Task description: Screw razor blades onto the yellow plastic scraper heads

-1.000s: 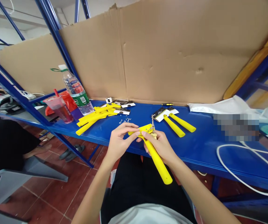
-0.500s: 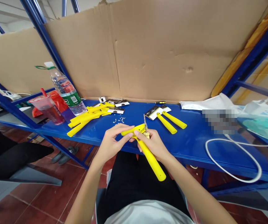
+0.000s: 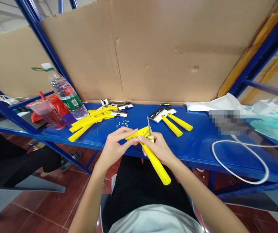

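Note:
My left hand (image 3: 118, 142) pinches the wide, flat head end of a yellow plastic handle (image 3: 157, 165) between thumb and fingers. Closed around the neck of the same piece is my right hand (image 3: 158, 147), its thumb pressed on top. A twisted metal bit (image 3: 149, 125) on a pale stubby grip (image 3: 151, 138) stands up from my right hand, beside the yellow head. The handle's long rounded end slants down over my lap. Beyond my hands lie small loose screws or similar bits (image 3: 123, 123), too small to tell. My right fingers are partly hidden beneath the handle.
Several yellow handles (image 3: 80, 133) lie heaped at the left. Two more (image 3: 173, 125) touch black-and-white cards (image 3: 158, 115) at the right. A screwdriver (image 3: 165, 104) rests at the back. A water bottle (image 3: 68, 94), a red-drink cup (image 3: 49, 115) and a white cable (image 3: 240, 176) are on the blue table (image 3: 192, 142).
Both hands keep their grip on the yellow handle with almost no movement. The view has shifted slightly. At the left, a person's dark-clothed leg and foot have moved further into view.

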Demonstrator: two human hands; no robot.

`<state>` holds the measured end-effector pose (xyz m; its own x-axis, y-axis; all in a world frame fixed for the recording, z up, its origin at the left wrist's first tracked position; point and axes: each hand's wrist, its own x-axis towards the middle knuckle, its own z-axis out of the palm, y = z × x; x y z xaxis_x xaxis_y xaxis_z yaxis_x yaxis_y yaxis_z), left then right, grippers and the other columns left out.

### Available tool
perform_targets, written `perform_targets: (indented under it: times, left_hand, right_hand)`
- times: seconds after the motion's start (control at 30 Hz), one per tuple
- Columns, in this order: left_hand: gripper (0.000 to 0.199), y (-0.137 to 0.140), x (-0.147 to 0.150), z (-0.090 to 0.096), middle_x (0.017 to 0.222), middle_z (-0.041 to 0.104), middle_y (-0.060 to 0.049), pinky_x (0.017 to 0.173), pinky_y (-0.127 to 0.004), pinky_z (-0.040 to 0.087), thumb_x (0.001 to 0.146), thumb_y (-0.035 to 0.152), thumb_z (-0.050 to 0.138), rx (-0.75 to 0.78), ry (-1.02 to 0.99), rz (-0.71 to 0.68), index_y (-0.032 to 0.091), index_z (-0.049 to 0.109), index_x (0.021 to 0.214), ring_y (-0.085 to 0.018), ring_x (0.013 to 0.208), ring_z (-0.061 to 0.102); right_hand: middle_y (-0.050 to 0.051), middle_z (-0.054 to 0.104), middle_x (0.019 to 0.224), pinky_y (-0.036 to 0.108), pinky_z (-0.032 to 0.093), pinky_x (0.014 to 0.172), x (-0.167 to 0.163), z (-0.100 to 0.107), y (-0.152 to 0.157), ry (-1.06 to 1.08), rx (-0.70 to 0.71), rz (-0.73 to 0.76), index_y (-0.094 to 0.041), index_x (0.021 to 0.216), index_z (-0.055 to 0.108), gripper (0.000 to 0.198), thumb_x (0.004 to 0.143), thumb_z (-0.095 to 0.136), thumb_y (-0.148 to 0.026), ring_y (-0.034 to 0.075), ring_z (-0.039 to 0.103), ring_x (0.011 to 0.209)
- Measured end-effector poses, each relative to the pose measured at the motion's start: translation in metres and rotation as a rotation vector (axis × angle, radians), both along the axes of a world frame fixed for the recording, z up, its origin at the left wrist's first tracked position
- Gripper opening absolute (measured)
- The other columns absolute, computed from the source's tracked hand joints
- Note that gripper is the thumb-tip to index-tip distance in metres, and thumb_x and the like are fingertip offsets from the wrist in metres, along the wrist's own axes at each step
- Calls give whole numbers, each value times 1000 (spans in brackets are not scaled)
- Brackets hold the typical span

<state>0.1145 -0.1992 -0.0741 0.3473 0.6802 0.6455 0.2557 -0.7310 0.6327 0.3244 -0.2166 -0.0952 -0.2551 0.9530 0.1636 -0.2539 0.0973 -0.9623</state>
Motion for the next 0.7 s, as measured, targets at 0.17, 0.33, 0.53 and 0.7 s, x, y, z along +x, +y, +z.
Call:
perform_targets:
  times: [0.17,0.33,0.53,0.7]
  left_hand:
    - [30,2,-2,-4,120,88,-8,101,-38,66,102,31,84,81,48,47,27,87,131,-26,111,83]
    - [29,6,-6,-9,129,86,-7,106,-38,67,104,30,81,147,125,101,25,86,132,-27,116,85]
    - [27,9,-4,-15,129,86,-7,106,-38,67,107,29,76,214,153,102,26,86,132,-26,116,85]
    - [27,7,0,-12,125,87,-8,105,-36,67,105,27,79,245,135,79,23,86,131,-25,115,84]
  right_hand:
    - [0,70,58,25,49,50,2,2,-1,-1,12,27,-17,93,81,32,91,88,-49,15,62,49]
    - [-1,70,61,26,52,52,2,3,0,1,-26,40,-18,100,80,33,88,88,-48,15,63,51]
    - [-1,71,62,25,50,50,2,0,3,30,-78,54,-18,97,76,33,87,88,-47,15,62,50]
    - [-1,70,62,25,51,51,2,-1,2,21,-66,35,-18,89,74,33,85,91,-46,14,64,51]
